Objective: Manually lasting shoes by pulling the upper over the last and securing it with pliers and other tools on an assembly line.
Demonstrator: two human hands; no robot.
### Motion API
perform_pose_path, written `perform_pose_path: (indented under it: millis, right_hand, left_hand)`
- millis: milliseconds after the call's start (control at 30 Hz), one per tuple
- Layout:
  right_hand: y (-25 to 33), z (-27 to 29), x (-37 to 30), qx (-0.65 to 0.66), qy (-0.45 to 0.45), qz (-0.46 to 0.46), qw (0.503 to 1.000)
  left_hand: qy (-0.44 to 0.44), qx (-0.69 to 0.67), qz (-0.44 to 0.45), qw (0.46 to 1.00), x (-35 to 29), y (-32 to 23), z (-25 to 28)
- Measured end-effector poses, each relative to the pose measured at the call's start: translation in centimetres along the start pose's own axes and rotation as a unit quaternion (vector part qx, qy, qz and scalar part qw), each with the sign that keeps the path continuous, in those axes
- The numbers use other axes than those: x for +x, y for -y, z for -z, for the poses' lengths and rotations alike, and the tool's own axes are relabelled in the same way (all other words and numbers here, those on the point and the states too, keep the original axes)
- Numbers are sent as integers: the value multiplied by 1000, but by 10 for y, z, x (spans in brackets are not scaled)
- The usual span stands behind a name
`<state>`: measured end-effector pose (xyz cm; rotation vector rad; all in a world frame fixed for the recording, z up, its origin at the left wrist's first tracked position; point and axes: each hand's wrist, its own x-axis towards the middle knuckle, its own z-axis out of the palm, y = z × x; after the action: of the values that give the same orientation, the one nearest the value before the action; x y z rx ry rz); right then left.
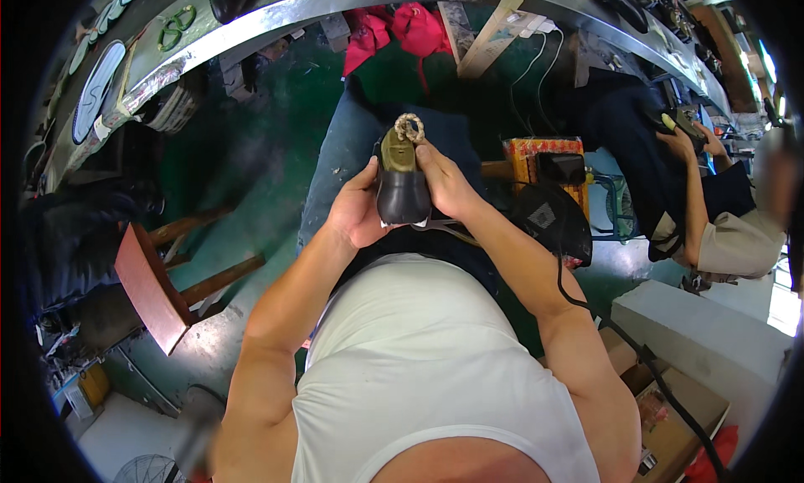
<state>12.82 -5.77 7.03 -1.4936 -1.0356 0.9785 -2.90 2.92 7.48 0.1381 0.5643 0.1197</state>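
Over my lap I hold a black shoe (403, 200) between both hands, with an olive-coloured shoe last (398, 154) inside it. A beige rope loop (409, 128) sticks up from the far end of the last. My left hand (358, 206) is closed around the shoe's left side, its thumb along the edge and its palm partly beneath. On the other side my right hand (445, 181) grips the shoe and last, thumb near the rope loop. Small white bits show under the near end of the shoe. Its underside is hidden.
A metal-edged workbench (276, 18) curves across the far side, with shoes and soles on it. To the left stands a brown wooden stool (151, 286). A black bag (548, 219) lies close to my right forearm. At the right, another person's hands (682, 139) hold a shoe.
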Motion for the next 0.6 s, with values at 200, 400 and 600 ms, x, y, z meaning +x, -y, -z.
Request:
perform_pose_path:
  millis: [200,400,600]
  right_hand:
    - [8,11,24,-73,60,119,988]
    - [12,12,29,-91,37,148,984]
    - [-8,4,17,-3,5,62,998]
  left_hand:
    - [70,-4,-109,992,-3,-9,-15]
    - [64,24,-167,983,6,-19,-6]
    - [82,44,-201,975,3,-23,-1]
